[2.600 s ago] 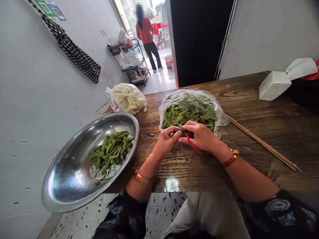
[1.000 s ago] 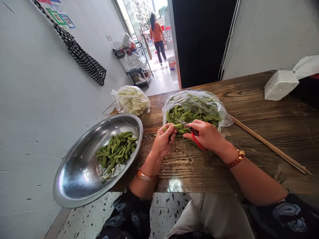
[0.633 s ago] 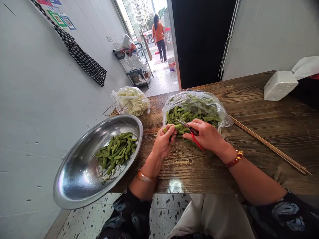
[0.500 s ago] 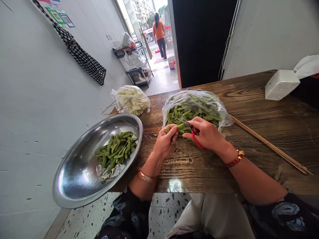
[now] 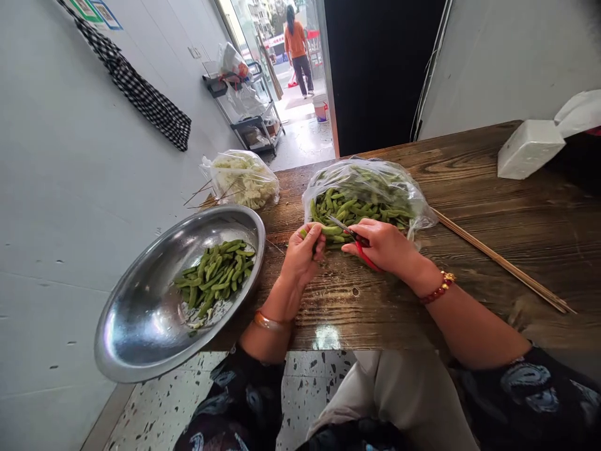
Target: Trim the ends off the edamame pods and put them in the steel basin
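Dark wooden planks make up the table (image 5: 469, 181), and beyond it, at eleven o'clock from the hands, a person (image 5: 295, 47) in an orange top stands by a bright doorway, with a wheeled cart (image 5: 247, 119) nearer ten. My left hand (image 5: 303, 254) is closed in a pinch, thumb against fingers, on a green pod (image 5: 303, 233) that they mostly hide. My right hand (image 5: 387, 247), at three o'clock from the left, is curled round the red handles of the scissors (image 5: 365, 255); their tips point between ten and eleven o'clock, near the left fingertips, and I cannot tell how far the blades are parted. At twelve o'clock, just past both hands, a clear bag (image 5: 375, 169) lies with more pods (image 5: 345, 205) showing at its mouth. At nine o'clock sits a steel basin (image 5: 126, 319), a heap of pods inside on its near-hand side. A bag of cauliflower (image 5: 246, 181) is at ten, thin sticks (image 5: 504, 262) at three, and tissues (image 5: 530, 150) at two
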### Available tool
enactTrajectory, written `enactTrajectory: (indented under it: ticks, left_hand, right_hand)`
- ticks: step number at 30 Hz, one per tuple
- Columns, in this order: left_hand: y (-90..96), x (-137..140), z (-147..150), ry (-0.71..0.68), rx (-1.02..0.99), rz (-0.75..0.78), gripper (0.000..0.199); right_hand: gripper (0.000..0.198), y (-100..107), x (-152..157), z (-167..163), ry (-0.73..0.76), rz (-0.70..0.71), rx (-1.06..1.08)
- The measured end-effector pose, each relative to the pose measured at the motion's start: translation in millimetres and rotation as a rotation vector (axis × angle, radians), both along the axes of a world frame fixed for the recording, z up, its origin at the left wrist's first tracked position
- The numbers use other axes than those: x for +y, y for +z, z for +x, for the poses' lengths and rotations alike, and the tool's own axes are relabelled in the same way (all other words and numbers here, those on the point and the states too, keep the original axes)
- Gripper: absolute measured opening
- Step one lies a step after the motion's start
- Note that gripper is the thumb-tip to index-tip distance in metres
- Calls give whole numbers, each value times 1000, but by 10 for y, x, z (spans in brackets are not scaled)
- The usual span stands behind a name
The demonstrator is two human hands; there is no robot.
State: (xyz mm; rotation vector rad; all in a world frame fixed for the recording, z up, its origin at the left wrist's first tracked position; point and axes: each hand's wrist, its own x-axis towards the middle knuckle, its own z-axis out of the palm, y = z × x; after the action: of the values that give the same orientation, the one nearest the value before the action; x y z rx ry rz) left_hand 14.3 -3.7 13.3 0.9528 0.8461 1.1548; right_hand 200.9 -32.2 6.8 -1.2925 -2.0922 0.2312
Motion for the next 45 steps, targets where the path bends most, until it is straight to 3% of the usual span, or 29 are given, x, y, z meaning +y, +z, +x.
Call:
enactTrajectory:
  ticks: [3, 8, 12, 16, 19, 22, 26, 29, 32, 35, 38, 41, 45]
  left_hand:
    - [34, 40, -36, 56, -70, -29, 23]
    - [66, 106, -135, 131, -142, -200, 15]
    - [-36, 149, -142, 117, 4, -87, 18]
    - [-187, 205, -102, 153, 514, 286, 9]
    - [-241, 217, -84, 128, 1010, 546, 29]
    - [-230, 196, -87, 93, 1368, 595, 33]
    - [-199, 187, -120, 132, 1525, 592, 22]
    - [-194, 206, -144, 176, 1396, 628, 15]
    - [-167, 197, -144, 184, 1043, 580, 14]
    - [-100, 134, -126, 47, 651, 383, 25]
    - [-29, 56, -103, -110, 389, 197, 35]
    - [9, 5, -73, -179, 250, 112, 37]
    - [22, -28, -34, -168, 188, 91, 34]
  right_hand:
    - [30, -10, 22, 20, -7, 6, 37]
    - [37, 29, 48, 98, -79, 79, 187]
    - [37, 33, 56, 122, -78, 110, 217]
    - [39, 17, 58, 113, -85, 110, 198]
    - [38, 14, 58, 106, -82, 104, 175]
    - [37, 19, 56, 100, -65, 100, 179]
    - [37, 26, 52, 94, -72, 92, 186]
    - [36, 33, 48, 91, -80, 76, 183]
    - [36, 37, 42, 80, -73, 60, 169]
    - [36, 36, 33, 60, -53, 46, 149]
    - [36, 39, 19, 42, -35, 15, 125]
    - [32, 60, -4, 26, -3, -26, 103]
    - [28, 88, -32, 5, 73, -72, 73]
